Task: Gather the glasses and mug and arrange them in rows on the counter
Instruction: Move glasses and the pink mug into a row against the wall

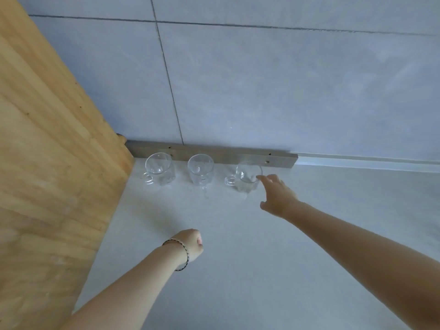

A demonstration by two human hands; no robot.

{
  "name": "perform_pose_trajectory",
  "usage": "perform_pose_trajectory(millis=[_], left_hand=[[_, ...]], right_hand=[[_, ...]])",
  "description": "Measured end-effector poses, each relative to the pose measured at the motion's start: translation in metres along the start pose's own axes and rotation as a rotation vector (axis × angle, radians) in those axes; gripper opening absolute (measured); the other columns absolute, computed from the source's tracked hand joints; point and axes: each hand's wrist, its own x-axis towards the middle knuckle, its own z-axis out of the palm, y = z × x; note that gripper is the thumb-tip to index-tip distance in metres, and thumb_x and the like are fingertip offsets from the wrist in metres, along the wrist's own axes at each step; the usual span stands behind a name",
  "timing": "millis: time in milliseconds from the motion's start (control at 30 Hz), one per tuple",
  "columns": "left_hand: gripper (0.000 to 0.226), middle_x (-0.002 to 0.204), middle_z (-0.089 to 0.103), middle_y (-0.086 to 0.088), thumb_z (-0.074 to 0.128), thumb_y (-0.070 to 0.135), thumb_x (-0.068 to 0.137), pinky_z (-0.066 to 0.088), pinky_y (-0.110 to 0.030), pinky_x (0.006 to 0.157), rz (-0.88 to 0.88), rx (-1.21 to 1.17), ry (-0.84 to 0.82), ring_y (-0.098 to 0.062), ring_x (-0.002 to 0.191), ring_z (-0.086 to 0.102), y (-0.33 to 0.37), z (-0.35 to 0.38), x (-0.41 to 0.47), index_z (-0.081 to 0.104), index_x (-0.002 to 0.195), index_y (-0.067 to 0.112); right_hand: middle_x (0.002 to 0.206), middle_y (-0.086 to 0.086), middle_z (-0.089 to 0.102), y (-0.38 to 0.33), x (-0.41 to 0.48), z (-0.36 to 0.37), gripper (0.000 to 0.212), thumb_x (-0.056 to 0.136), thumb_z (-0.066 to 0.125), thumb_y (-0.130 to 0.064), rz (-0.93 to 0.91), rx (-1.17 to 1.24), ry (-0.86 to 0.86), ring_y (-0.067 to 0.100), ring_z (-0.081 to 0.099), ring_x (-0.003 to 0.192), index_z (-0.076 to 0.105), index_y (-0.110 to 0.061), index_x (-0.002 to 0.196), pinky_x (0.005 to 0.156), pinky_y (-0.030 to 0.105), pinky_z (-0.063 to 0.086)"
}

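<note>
Touching rightmost mug [246, 181]: right fingers [264, 179] released | left fingers [199, 240] clenched | wooden panel [47, 163] at left

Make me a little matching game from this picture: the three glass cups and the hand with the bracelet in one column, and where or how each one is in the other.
Things:
1. left cup
2. middle cup
3. right cup
4. left hand

Descriptions:
A. curled into a fist above the counter, holding nothing
B. its rim is reached by the right hand
C. closest to the wooden panel
D. stands between the other two cups

Pairs: 1-C, 2-D, 3-B, 4-A
</note>
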Motion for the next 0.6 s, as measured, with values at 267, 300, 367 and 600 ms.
perform_pose_trajectory(millis=[267,300,367,600], left_hand=[[0.021,0.103,0.060,-0.008,0.043,0.013,0.091,0.043,-0.026,0.084,0.142,0.182,-0.013,-0.026,0.097,0.056,0.104,0.046,-0.017,0.062,0.098,0.020],[0.025,0.115,0.062,-0.006,0.043,0.015,0.091,0.044,-0.026,0.091,0.158,0.199,-0.005,-0.024,0.108,0.058,0.119,0.055,-0.020,0.062,0.107,0.015],[0.024,0.123,0.061,-0.003,0.044,0.017,0.091,0.043,-0.026,0.096,0.184,0.202,-0.001,-0.020,0.114,0.057,0.149,0.075,-0.026,0.060,0.109,0.014],[0.011,0.121,0.061,-0.004,0.045,0.016,0.091,0.043,-0.025,0.093,0.261,0.187,-0.042,-0.021,0.110,0.057,0.254,0.143,-0.055,0.054,0.091,0.021]], right_hand=[[0.132,-0.001,0.055,0.143,-0.137,0.009,0.042,0.089,0.052,-0.029,0.213,-0.010,-0.263,0.019,0.052,0.123,0.049,-0.024,0.131,0.097,0.030,0.042],[0.131,-0.001,0.055,0.166,-0.154,0.008,0.041,0.089,0.052,-0.030,0.246,-0.005,-0.262,0.019,0.052,0.122,0.050,-0.024,0.130,0.097,0.030,0.042],[0.132,0.000,0.055,0.211,-0.187,0.004,0.042,0.090,0.052,-0.030,0.300,-0.007,-0.258,0.019,0.050,0.124,0.049,-0.023,0.131,0.098,0.030,0.041],[0.138,0.007,0.044,0.314,-0.276,0.005,0.060,0.090,0.052,-0.045,0.380,0.037,-0.278,0.025,0.047,0.126,0.034,-0.020,0.143,0.102,0.036,0.039]])
